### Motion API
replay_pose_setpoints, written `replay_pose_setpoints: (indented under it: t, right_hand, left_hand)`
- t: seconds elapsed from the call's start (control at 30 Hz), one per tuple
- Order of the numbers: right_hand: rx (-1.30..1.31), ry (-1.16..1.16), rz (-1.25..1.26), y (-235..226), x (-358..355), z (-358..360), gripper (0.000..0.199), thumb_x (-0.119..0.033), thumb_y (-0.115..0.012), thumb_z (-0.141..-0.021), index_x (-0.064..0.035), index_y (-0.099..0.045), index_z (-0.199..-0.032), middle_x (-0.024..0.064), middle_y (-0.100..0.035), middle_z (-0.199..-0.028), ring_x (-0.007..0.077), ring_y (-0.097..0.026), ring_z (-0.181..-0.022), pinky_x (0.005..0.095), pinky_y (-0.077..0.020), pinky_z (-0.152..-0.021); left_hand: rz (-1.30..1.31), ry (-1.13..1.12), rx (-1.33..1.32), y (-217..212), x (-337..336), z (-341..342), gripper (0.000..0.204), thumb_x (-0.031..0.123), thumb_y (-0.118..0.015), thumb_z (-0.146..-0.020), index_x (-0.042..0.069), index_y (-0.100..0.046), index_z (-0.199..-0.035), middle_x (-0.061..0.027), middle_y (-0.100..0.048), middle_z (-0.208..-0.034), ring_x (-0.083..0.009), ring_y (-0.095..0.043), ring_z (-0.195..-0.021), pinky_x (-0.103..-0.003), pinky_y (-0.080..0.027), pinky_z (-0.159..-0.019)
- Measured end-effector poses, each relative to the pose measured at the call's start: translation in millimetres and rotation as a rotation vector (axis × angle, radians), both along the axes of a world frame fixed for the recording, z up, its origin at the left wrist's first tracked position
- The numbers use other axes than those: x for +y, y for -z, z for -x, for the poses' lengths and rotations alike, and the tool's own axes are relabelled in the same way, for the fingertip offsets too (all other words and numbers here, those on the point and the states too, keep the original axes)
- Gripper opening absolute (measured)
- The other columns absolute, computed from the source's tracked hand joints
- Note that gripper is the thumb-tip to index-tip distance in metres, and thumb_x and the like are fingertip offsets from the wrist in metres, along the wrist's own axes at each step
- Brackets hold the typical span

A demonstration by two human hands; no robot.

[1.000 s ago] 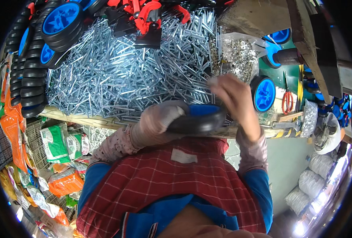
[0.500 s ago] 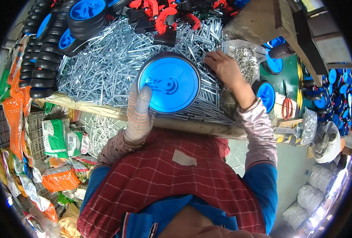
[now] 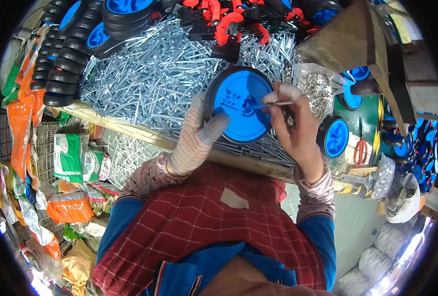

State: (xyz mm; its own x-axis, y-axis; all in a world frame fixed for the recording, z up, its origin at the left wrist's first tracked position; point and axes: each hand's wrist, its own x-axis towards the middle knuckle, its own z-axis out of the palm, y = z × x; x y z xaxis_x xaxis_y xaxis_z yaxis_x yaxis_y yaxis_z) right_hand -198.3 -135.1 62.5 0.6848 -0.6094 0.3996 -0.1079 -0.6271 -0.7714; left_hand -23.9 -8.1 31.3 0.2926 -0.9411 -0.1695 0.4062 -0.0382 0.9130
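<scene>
My left hand (image 3: 195, 133), in a striped knit glove, grips the left edge of a blue wheel (image 3: 238, 126) with a black tyre, thumb across its face. The wheel is tilted up above the front of a heap of long silver metal pins (image 3: 140, 74). Between thumb and fingers of my right hand (image 3: 300, 130) is one metal pin (image 3: 284, 103), held sideways and pointing left at the wheel's hub. Whether its tip has entered the hub hole I cannot tell. A light wrap covers one finger of that hand.
Stacked black-tyred wheels (image 3: 63, 74) stand at the left, red and black brackets (image 3: 227, 29) at the back. Right of the heap are a clear bag of small metal parts (image 3: 315, 89), another blue wheel (image 3: 335, 137), red-handled scissors (image 3: 360, 152) and a wooden board (image 3: 345, 37). A wooden rail (image 3: 130, 129) edges the bench.
My right hand has come from the heap to the wheel, now with a metal pin in its fingers. The wheel and my left hand appear further right in the view.
</scene>
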Motion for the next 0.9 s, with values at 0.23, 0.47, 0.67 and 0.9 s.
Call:
replay_pose_setpoints:
  t: [0.23,0.47,0.67,0.9]
  right_hand:
    - [-0.032,-0.136,-0.128,-5.3,-20.0,-24.3,0.029,0.009,-0.066,-0.084,0.0023,-0.061,-0.112,0.0167,-0.068,-0.103,0.0296,-0.069,-0.088,0.0381,-0.0560,-0.081]
    - [-0.019,-0.248,0.160,-6.6,-45.4,-53.2,0.026,-0.009,-0.050,-0.095,0.0034,-0.062,-0.116,0.0189,-0.061,-0.114,0.0299,-0.061,-0.104,0.0395,-0.0475,-0.093]
    - [0.359,-0.032,0.541,46.3,-82.7,-99.9,0.049,-0.018,-0.076,-0.078,-0.0108,-0.061,-0.124,0.0147,-0.056,-0.122,0.0336,-0.055,-0.110,0.0429,-0.0500,-0.092]
    - [0.326,0.189,0.261,19.7,-83.7,-65.5,0.027,-0.015,-0.073,-0.079,-0.0005,-0.067,-0.101,0.0176,-0.068,-0.094,0.0340,-0.066,-0.084,0.0401,-0.0537,-0.073]
  left_hand:
    - [0.032,0.030,0.177,8.4,-3.2,-20.8,0.048,0.019,-0.060,-0.096,0.004,-0.042,-0.137,-0.0081,-0.056,-0.124,-0.0148,-0.052,-0.111,-0.034,-0.043,-0.098]
    - [0.126,0.037,0.258,6.8,9.1,-37.1,0.072,0.035,-0.065,-0.093,0.001,-0.033,-0.148,-0.0163,-0.049,-0.142,-0.0268,-0.050,-0.130,-0.041,-0.041,-0.109]
    - [0.149,-0.035,-0.353,16.9,15.7,-31.9,0.060,0.026,-0.084,-0.079,0.004,-0.050,-0.123,-0.0124,-0.064,-0.112,-0.0219,-0.066,-0.100,-0.035,-0.053,-0.088]
    - [0.119,0.163,-1.069,8.6,13.2,-30.7,0.057,0.024,-0.092,-0.066,0.006,-0.057,-0.107,-0.0123,-0.067,-0.090,-0.0270,-0.070,-0.081,-0.038,-0.058,-0.072]
